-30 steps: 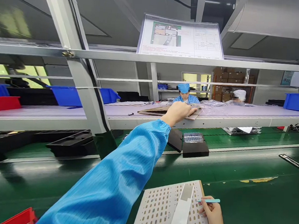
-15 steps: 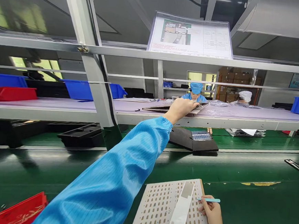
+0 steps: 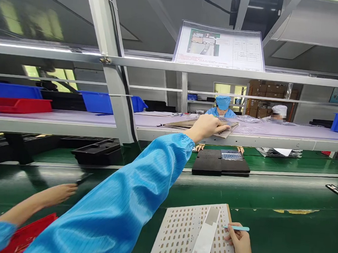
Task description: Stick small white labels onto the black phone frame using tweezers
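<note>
My left hand (image 3: 206, 126), at the end of a long blue sleeve, reaches up to the shelf. Its fingers are closed over the edge of a flat brown-and-white sheet (image 3: 181, 124) in a small stack; the fingertips are partly hidden. Down at the lower right, my right hand (image 3: 241, 243) pinches a slim light blue stick (image 3: 240, 228). It rests by the right edge of a white perforated sheet (image 3: 175, 230) with rows of small brown tabs. A white strip with grey patches (image 3: 205, 238) lies slantwise across that sheet.
A co-worker's hand (image 3: 60, 192) with a dark object is at left, above a red bin (image 3: 30, 234). A black case (image 3: 221, 162) lies beyond the green bench (image 3: 289, 237). A white post (image 3: 116, 83) crosses the shelf (image 3: 281, 143). Another person (image 3: 222, 107) sits opposite.
A co-worker's arm has come in at the lower left. The black case opposite now lies flatter, with hands behind it. My view has shifted slightly; my hands keep their places.
</note>
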A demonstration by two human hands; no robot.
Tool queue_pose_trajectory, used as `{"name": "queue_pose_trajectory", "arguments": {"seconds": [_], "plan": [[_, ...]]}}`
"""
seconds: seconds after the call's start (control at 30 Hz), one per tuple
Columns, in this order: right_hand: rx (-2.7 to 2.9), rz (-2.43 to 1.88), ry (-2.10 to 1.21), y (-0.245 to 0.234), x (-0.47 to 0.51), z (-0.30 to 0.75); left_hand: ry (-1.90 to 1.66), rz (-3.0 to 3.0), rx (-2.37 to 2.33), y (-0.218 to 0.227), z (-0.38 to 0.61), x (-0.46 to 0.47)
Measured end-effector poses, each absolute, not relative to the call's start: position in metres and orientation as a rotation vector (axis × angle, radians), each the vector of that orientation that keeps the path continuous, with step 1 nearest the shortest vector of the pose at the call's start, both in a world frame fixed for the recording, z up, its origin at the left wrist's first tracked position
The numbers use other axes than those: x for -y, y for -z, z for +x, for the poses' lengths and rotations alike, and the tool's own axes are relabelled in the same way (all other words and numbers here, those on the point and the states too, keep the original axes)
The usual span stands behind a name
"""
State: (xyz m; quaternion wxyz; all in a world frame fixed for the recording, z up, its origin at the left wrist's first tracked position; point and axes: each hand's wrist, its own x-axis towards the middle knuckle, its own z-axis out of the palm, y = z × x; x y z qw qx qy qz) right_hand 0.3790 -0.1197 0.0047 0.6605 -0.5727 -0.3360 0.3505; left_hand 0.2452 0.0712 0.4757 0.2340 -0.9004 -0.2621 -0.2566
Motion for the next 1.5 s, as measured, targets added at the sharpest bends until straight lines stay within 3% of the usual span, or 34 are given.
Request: {"name": "queue_pose_trajectory", "arguments": {"seconds": [0.9, 1.17, 1.5], "plan": [[0.808, -1.332, -0.762, 0.006, 0.120, 0.390, 0.524, -2.628, 0.426, -0.470, 0.225, -0.071], [0.817, -1.337, -0.799, 0.005, 0.120, 0.392, 0.623, -2.527, 0.733, -0.452, 0.208, -0.089], [0.795, -1.367, -0.808, 0.000, 0.122, 0.390, 0.697, -2.535, 0.727, -0.449, 0.201, -0.104]]}}
